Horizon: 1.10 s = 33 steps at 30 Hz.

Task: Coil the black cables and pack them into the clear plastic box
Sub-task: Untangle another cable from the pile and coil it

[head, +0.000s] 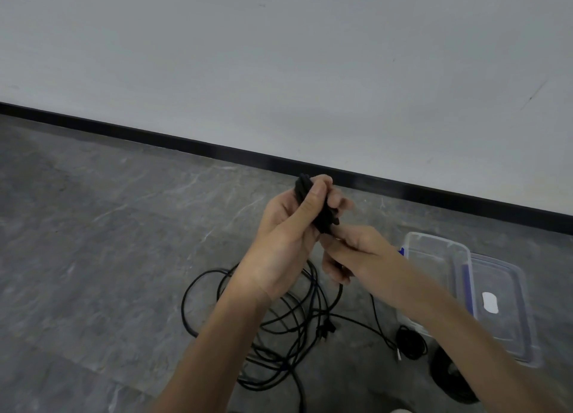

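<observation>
My left hand [288, 232] grips a small tight bundle of black cable [313, 204] held up above the floor, thumb across its front. Just below it, my right hand [350, 254] pinches the same cable where its loose end runs down. A tangle of black cables [279, 329] lies on the grey floor beneath my forearms. The clear plastic box [440, 257] stands open on the floor to the right, partly hidden by my right forearm. A small coiled black cable [410, 343] lies in front of the box.
The box's clear lid [502, 307] with a white label lies flat to the right of the box. A dark round object [449, 378] sits at the lower right, half hidden by my right arm. A white wall with a black skirting [217, 147] runs behind.
</observation>
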{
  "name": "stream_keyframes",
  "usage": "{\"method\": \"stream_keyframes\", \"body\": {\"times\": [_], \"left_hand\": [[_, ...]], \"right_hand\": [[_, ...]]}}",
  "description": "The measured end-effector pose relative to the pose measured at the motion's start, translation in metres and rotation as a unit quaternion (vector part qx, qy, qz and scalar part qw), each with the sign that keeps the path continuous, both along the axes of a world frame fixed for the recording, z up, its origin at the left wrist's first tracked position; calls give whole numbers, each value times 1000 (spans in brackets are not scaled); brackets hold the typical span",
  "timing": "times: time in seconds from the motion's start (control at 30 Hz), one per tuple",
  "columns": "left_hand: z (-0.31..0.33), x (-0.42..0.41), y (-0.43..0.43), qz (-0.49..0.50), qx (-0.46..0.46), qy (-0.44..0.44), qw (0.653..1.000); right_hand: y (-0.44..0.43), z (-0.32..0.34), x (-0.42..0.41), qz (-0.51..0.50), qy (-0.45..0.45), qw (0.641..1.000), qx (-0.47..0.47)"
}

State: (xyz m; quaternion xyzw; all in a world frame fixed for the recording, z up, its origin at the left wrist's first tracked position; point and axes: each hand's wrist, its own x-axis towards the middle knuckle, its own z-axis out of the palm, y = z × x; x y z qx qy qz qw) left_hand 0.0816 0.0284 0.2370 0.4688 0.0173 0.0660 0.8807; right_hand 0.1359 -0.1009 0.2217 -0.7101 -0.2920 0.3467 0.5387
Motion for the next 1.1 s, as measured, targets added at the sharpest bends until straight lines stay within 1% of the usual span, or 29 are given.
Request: {"method": "stream_keyframes", "body": {"times": [0.1,0.17,0.3,0.37,0.43,0.53,0.6,0.67,0.73,0.87,0.97,1.1], "left_hand": [[-1,1,1,19,37,13,999],[-4,2,2,38,62,7,997],[-7,4,3,112,140,-2,984],[-9,5,7,151,182,1,972],[-10,5,11,179,238,13,954],[-10,3,9,184,332,42,924],[-15,2,7,168,410,61,894],[-18,2,7,132,491,74,858],[-20,2,7,92,523,84,843],[-19,0,9,7,529,111,842],[-25,1,12,-70,502,125,853],[-25,-1,11,-132,474,126,861]], "right_hand": [[-2,1,0,12,13,1000,3],[-4,2,1,24,29,999,-1],[-6,6,-1,47,93,994,-9],[-6,8,-3,70,106,992,-16],[-6,8,-4,83,84,993,-11],[-5,8,-3,64,81,995,16],[-5,9,-2,61,75,995,18],[-6,11,-2,66,70,995,13],[-7,10,0,53,68,996,10],[-12,11,5,22,25,999,-10],[-14,13,7,-7,-5,1000,-9],[-14,14,9,-38,-36,998,-17]]}}
